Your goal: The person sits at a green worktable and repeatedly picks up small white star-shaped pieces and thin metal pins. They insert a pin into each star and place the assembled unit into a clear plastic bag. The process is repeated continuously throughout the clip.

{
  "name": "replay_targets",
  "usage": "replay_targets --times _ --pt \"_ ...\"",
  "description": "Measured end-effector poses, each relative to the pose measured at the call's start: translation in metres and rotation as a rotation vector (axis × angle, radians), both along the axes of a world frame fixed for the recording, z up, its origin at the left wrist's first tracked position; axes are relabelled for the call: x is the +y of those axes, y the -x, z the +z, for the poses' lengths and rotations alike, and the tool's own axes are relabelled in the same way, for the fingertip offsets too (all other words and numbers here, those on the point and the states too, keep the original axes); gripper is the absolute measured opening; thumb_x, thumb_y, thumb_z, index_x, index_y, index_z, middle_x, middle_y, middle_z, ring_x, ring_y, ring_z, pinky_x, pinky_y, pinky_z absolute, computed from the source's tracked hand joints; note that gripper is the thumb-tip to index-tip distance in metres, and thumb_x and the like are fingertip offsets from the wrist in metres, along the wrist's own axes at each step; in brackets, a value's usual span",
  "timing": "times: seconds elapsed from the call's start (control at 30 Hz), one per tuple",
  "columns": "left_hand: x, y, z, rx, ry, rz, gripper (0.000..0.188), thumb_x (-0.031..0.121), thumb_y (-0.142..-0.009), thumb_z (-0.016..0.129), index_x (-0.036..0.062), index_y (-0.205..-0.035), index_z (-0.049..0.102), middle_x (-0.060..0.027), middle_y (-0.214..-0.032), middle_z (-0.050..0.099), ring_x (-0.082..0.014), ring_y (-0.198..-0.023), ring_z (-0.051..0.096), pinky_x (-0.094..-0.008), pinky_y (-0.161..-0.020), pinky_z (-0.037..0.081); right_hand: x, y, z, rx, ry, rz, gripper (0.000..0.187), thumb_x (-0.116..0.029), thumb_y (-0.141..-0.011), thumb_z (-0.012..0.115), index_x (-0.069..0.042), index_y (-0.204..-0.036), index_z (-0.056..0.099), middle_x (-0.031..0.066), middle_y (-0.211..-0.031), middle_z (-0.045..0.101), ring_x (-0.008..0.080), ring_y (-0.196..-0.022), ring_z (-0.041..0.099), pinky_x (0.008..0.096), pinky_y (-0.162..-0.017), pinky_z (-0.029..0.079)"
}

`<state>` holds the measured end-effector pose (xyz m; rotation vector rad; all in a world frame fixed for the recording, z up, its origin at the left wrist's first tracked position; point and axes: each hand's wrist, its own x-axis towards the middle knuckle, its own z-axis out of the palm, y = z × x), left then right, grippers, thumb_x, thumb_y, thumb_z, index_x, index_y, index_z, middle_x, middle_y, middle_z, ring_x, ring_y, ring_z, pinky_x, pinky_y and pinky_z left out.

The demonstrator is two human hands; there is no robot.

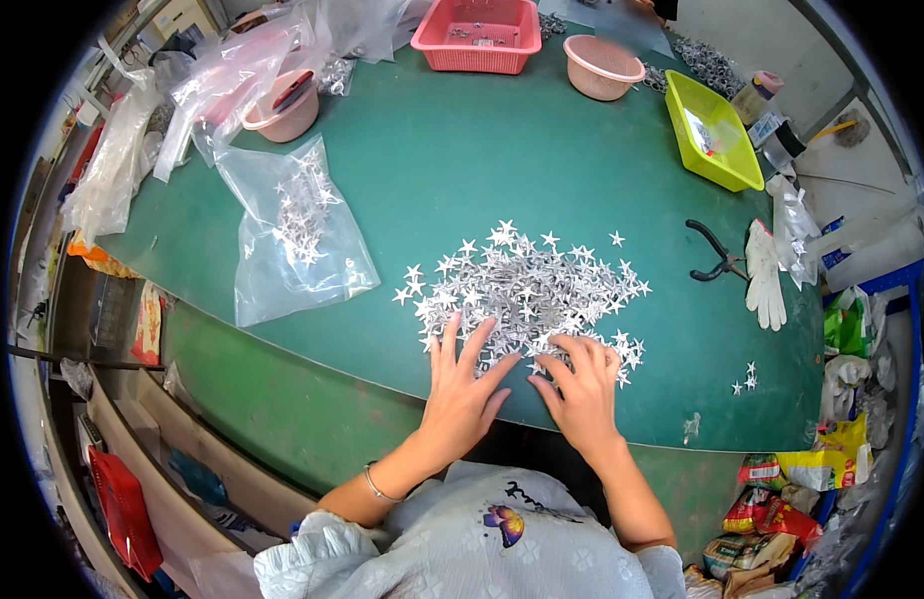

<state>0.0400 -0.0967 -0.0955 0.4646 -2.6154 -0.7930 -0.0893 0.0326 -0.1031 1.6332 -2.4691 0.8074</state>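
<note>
A heap of small silver star-shaped pieces point(527, 285) is spread on the green tabletop point(432, 170) near its front edge. My left hand point(462, 384) rests at the heap's near left side, fingers apart and fingertips touching the stars. At the near right side, my right hand point(582, 384) has its fingers spread and slightly bent over the stars. I see nothing gripped in either hand. Left of the heap lies a clear plastic bag point(302, 260) with more stars inside. A few loose stars point(747, 377) lie apart on the right.
Black-handled pliers point(719, 252) and a white glove point(764, 280) lie on the right. Along the far side stand a pink basket point(477, 45), a pink bowl point(604, 68) and a yellow-green tray point(711, 135). Another pink bowl point(287, 115) stands among plastic bags point(222, 85).
</note>
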Motion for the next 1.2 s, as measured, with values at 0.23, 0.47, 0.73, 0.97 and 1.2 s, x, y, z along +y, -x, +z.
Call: replay_targets --times 0.23,0.47,0.73,0.97,1.2 --pt "-0.035 0.017 -0.01 0.055 0.059 0.092 0.034 0.002 -0.07 0.067 0.0105 -0.102 0.061 -0.017 -0.137 0.032 -0.0471 -0.129 0.02 -0.0575 -0.102 0.019 0.018 0.013 0.006 -0.02 0.004 -0.101 0.024 -0.015 -0.067 0.073 -0.009 -0.086 0.061 0.0046 -0.102 0.054 0.0257 -0.097 0.048 0.0409 -0.084 0.03" --pt "-0.018 0.024 0.001 0.149 -0.053 0.119 0.038 -0.001 -0.069 0.067 0.0079 -0.105 0.059 -0.0187 -0.134 0.035 -0.0432 -0.129 0.024 -0.0526 -0.105 0.019 0.0 0.028 0.025 -0.164 0.144 -0.141 0.023 -0.008 -0.068 0.07 -0.005 -0.089 0.061 0.0076 -0.1 0.056 0.0256 -0.09 0.05 0.0348 -0.076 0.035" --pt "0.0 0.021 -0.002 0.224 -0.208 0.089 0.036 -0.005 -0.069 0.066 0.005 -0.102 0.06 -0.0188 -0.128 0.042 -0.0412 -0.127 0.031 -0.0488 -0.104 0.025 -0.027 0.024 0.009 -0.03 0.046 -0.066 0.022 -0.006 -0.069 0.068 -0.003 -0.089 0.059 0.0066 -0.088 0.056 0.0245 -0.081 0.05 0.0352 -0.07 0.036" --pt "-0.01 0.014 -0.007 0.281 -0.199 0.16 0.035 -0.008 -0.069 0.063 0.0026 -0.102 0.06 -0.0181 -0.122 0.047 -0.0388 -0.122 0.04 -0.0452 -0.1 0.032 0.003 0.021 0.011 -0.127 0.21 -0.188 0.016 -0.001 -0.068 0.07 -0.003 -0.081 0.063 0.0061 -0.077 0.06 0.0215 -0.072 0.053 0.0313 -0.067 0.036" --pt "-0.004 0.013 -0.003 0.32 -0.209 0.168 0.032 -0.009 -0.07 0.06 0.0013 -0.099 0.06 -0.0173 -0.118 0.051 -0.0368 -0.12 0.043 -0.045 -0.1 0.032 0.022 0.025 0.011 -0.093 0.208 -0.272 0.014 0.001 -0.071 0.066 -0.003 -0.084 0.063 0.007 -0.081 0.061 0.0224 -0.078 0.054 0.0317 -0.07 0.037"
